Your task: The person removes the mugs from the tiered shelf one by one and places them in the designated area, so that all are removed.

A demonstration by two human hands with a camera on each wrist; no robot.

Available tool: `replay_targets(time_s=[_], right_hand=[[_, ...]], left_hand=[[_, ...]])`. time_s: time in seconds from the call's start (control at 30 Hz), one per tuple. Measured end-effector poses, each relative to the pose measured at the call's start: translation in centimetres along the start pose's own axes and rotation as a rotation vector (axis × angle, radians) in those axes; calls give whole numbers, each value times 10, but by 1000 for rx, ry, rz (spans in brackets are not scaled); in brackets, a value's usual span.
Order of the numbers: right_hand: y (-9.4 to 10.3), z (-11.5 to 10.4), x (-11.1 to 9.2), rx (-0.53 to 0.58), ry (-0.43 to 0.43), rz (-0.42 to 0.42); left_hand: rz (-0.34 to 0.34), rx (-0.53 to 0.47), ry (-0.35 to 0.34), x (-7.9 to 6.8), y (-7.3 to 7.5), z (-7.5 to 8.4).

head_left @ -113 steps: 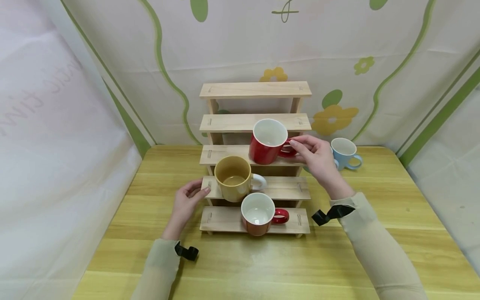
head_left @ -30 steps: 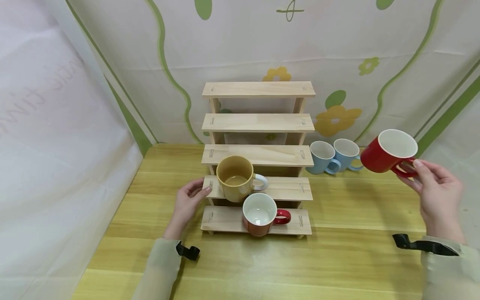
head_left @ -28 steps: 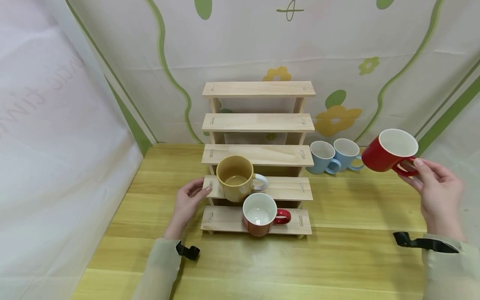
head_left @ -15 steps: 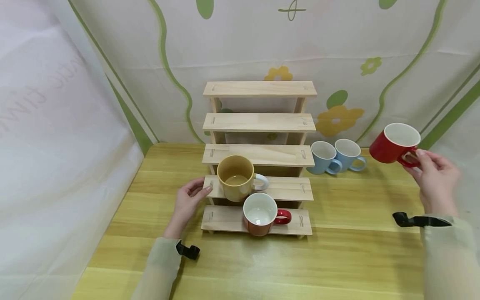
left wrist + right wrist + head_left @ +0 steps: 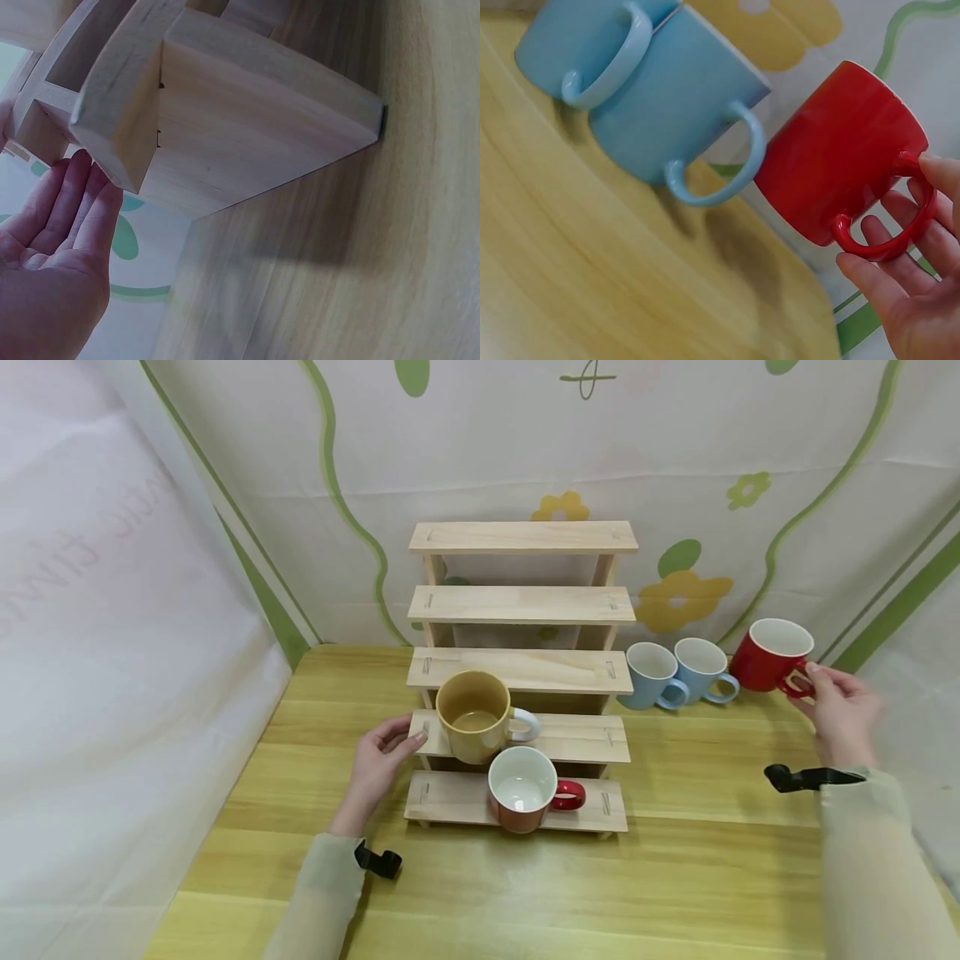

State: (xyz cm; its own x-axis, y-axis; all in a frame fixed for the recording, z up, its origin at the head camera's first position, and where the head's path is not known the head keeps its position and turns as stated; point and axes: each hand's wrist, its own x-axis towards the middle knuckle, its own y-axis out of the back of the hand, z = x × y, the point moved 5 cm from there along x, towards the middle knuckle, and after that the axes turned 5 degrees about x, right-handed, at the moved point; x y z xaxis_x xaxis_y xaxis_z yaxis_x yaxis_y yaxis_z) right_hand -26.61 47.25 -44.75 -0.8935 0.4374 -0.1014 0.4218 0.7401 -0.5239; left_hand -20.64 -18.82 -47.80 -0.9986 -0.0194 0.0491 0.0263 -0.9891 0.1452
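Observation:
My right hand holds a red mug by its handle, white inside, at the back right of the table. In the right wrist view the red mug appears raised slightly off the tabletop, beside two light blue mugs. My left hand grips the left end of a stepped wooden shelf at its second board from the front, thumb on top and fingers beneath. A yellow mug with a white handle stands on that board. On the lowest board stands a mug with a red handle.
The blue mugs stand close together right of the shelf, touching or nearly so. A patterned white cloth hangs behind the wooden table, with more cloth at both sides.
My right hand has carried the red mug from the shelf's middle board to the far right, then back slightly left and lower, next to the blue mugs. My left hand keeps its place.

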Motion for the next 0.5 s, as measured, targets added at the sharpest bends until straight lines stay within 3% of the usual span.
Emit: replay_targets(time_s=[0.2, 0.5], right_hand=[[9, 16, 6, -10, -28, 54], [11, 31, 3, 34, -70, 38]], left_hand=[[3, -5, -7, 0, 0, 0], [2, 2, -18, 0, 0, 1]])
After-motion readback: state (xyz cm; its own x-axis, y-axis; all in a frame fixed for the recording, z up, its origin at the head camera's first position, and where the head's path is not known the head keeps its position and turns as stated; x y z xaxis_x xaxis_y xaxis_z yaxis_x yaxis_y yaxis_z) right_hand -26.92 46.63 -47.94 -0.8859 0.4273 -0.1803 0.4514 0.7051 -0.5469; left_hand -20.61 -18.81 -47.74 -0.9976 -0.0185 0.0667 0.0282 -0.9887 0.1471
